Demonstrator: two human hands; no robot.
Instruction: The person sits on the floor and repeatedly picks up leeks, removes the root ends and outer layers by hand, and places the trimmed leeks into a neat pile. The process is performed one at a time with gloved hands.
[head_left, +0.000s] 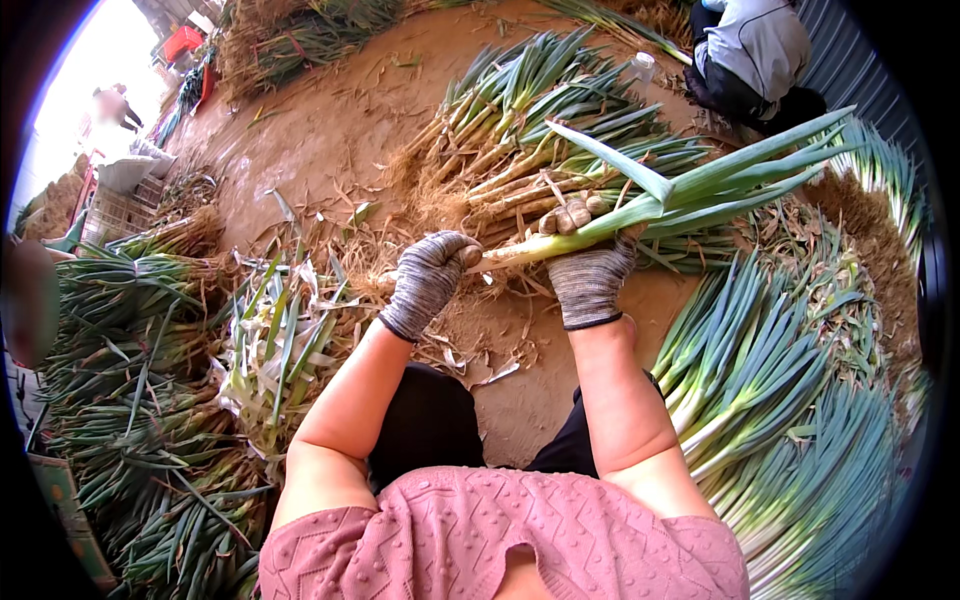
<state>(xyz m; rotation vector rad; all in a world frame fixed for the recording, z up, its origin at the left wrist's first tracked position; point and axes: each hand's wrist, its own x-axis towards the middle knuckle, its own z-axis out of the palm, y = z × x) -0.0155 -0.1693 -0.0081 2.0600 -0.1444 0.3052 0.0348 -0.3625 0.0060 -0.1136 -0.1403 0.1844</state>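
Note:
A large green onion (628, 217) is held across in front of me, its root end to the left and its green leaves fanning out to the upper right. My right hand (589, 262), in a grey knit glove with soiled fingertips, grips the stalk where the white turns green. At the root end, my left hand (435, 274) in a matching glove has its fingers closed on the lower stalk. Just beyond my hands lies a heap of untrimmed green onions (510, 142) with dry, brown roots.
Peeled green onions (750, 397) lie in a pile at my right. At left are peeled-off leaves (281, 337) and a dark heap of green onions (142, 420). A crouching person (757, 52) is at the upper right, near a plastic bottle (643, 66). A crate (120, 214) stands far left.

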